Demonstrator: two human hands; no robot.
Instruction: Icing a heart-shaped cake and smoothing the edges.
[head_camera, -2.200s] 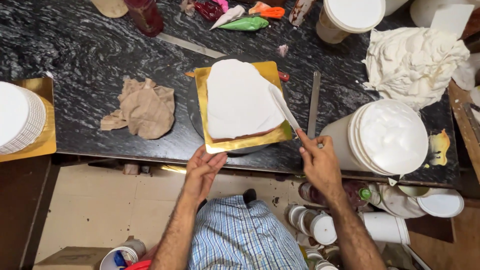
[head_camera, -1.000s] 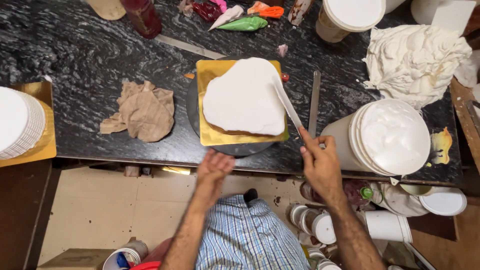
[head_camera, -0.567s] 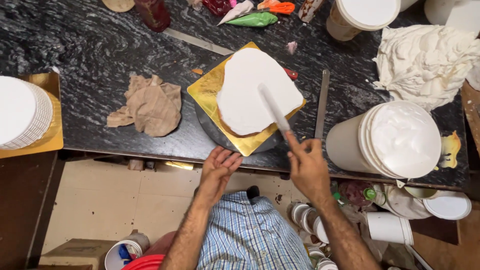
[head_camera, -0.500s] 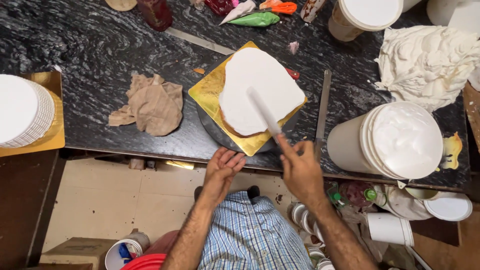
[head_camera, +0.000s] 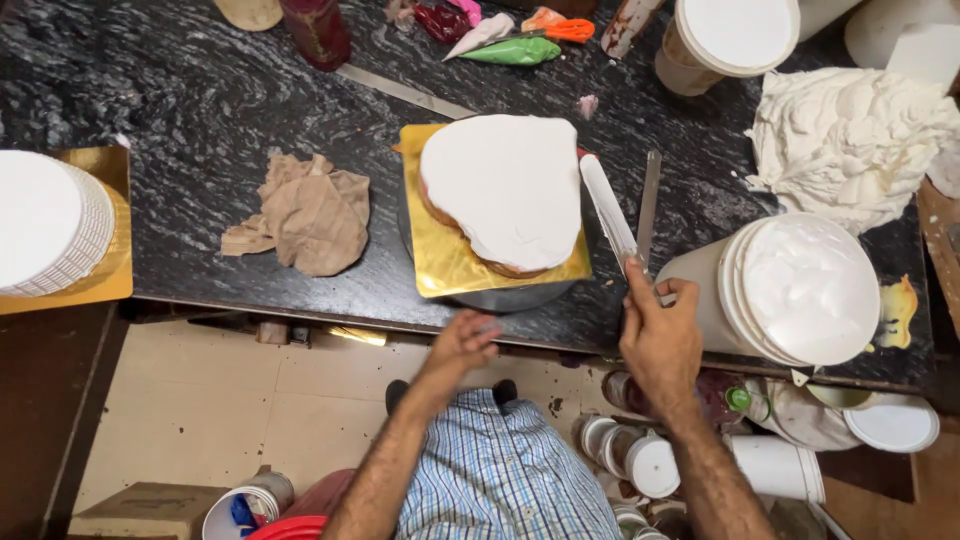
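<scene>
A heart-shaped cake (head_camera: 505, 185) covered in white cream sits on a gold square board (head_camera: 445, 265) on a dark turntable (head_camera: 500, 297). My right hand (head_camera: 660, 335) grips a cream-coated palette knife (head_camera: 610, 212), its blade lying along the cake's right side. My left hand (head_camera: 462, 345) hovers just below the turntable's front edge, fingers loosely curled and blurred, holding nothing.
A large white bucket of cream (head_camera: 795, 290) stands right of my right hand. A metal scraper (head_camera: 648, 207) lies beside the knife. A crumpled brown cloth (head_camera: 305, 215) lies left of the cake. A finished white cake (head_camera: 45, 220) sits far left. Piping bags (head_camera: 515, 50) lie at the back.
The cake and board have turned on the turntable, square to the counter now. My right hand moved the knife from over the cake's top to its right side. My left hand stays at the front edge.
</scene>
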